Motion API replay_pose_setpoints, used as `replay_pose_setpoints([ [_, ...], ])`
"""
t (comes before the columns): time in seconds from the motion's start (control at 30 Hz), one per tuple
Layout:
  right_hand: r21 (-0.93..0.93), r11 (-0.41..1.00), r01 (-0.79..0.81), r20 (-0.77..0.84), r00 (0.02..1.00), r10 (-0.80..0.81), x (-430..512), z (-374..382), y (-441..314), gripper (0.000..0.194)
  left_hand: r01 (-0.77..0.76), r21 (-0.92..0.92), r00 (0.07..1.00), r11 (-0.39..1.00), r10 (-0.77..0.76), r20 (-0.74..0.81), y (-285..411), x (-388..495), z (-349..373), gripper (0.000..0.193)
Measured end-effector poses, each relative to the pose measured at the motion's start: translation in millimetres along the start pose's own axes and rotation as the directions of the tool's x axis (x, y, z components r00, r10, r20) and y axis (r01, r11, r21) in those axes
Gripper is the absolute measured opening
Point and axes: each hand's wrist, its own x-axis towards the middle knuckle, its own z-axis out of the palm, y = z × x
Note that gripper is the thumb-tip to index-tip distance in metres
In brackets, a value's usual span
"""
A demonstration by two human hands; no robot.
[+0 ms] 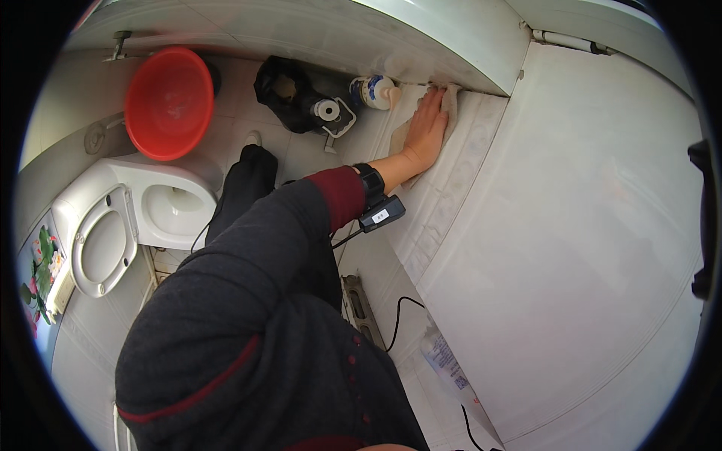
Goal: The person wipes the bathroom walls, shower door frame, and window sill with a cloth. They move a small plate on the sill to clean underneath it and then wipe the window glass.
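My left hand (pixel 426 132) lies flat, palm down, on a beige cloth (pixel 403 138), with the fingers pointing towards the wall corner. The cloth is spread over pale tiles (pixel 445 191) that have a patterned border strip; part of it is hidden under the hand. Just left of my fingertips, a white pump bottle (pixel 375 92) with a blue label stands against the wall. A black strap with a small black box (pixel 382 214) sits on my left wrist, and a cable runs from it. My right hand is out of view.
A red plastic basin (pixel 169 104) is at the upper left, above a white toilet (pixel 175 208) with its seat raised. A black plastic bag (pixel 276 84) and a dark jug with a white handle (pixel 341 121) stand near the wall. A plastic package (pixel 445 361) bearing writing and a black cable (pixel 400 315) are lower right.
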Motion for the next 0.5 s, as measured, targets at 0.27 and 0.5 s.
replay_pose_setpoints([
  [0.27,-0.048,0.999,-0.019,0.053,0.998,0.022,-6,-1,-1,0.054,-0.402,-0.016,0.906,0.915,0.400,0.135,-53,3,-23,0.057],
  [0.5,-0.077,0.997,-0.006,0.062,0.998,0.011,-7,-4,-3,0.055,-0.509,0.022,0.848,0.860,0.497,0.185,-78,20,-33,0.057],
])
